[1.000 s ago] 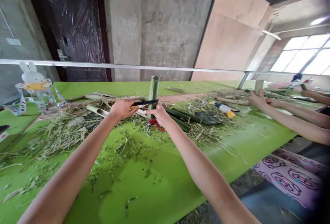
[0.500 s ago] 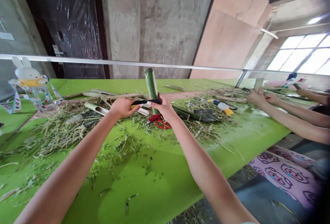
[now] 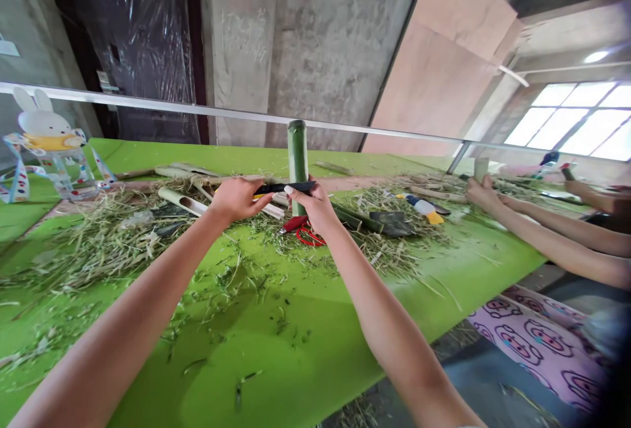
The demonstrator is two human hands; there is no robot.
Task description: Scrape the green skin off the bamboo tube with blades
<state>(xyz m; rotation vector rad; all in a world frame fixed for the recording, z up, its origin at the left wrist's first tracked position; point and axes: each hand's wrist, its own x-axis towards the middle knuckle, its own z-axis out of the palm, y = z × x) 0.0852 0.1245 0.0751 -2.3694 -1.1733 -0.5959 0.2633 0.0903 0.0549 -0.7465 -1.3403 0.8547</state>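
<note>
Left hand clenched around the knife handle; the black blade lies level across an upright green bamboo stalk. Right hand grips the stalk low down, fingertip touching the blade. Stalk stands on the green table, near centre of the view. Red scissors at 6 o'clock from the stalk's base. Straw litter at 9 o'clock. A co-worker's hand holds a pale tube at 3 o'clock.
</note>
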